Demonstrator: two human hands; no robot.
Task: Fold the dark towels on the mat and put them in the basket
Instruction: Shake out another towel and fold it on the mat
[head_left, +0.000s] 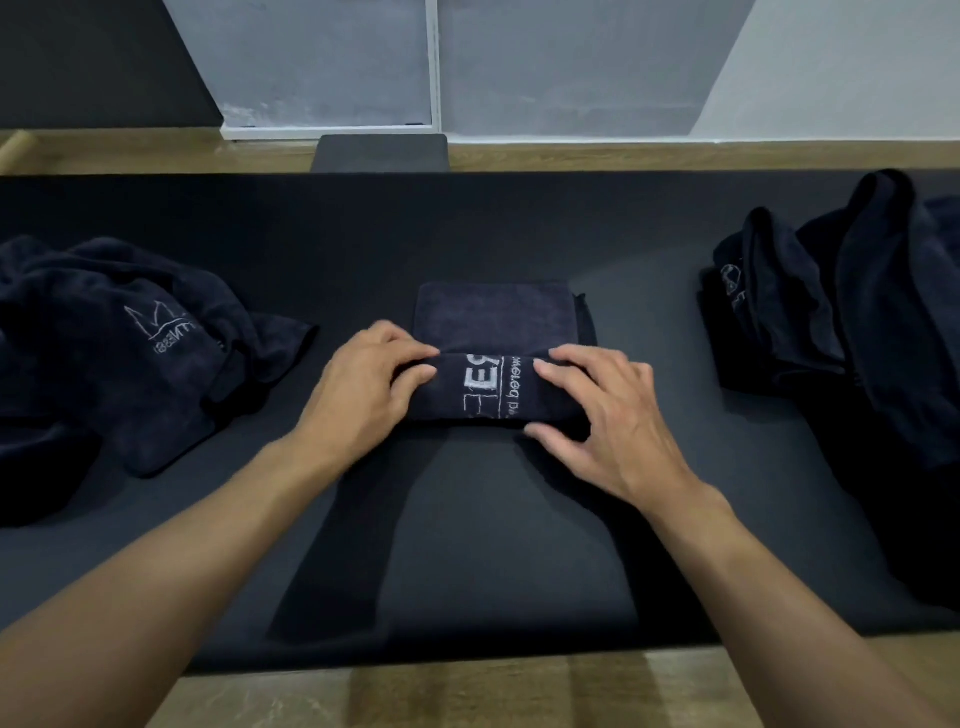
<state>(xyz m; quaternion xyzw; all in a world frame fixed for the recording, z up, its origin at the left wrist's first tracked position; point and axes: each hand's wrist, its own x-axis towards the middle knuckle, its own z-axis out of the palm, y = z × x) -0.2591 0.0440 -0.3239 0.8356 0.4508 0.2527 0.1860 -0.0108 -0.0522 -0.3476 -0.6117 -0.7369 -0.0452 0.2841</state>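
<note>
With my left hand (371, 376) and right hand (597, 410) pinching the half-rolled logo towel (493, 358) mid-mat (493, 545), uneven pressure could skew or unroll it.

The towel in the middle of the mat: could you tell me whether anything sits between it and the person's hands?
Nothing does. The left hand and right hand both rest directly on the rolled near edge of the middle towel. The crumpled towels at left and right lie apart. No basket is visible.
</note>
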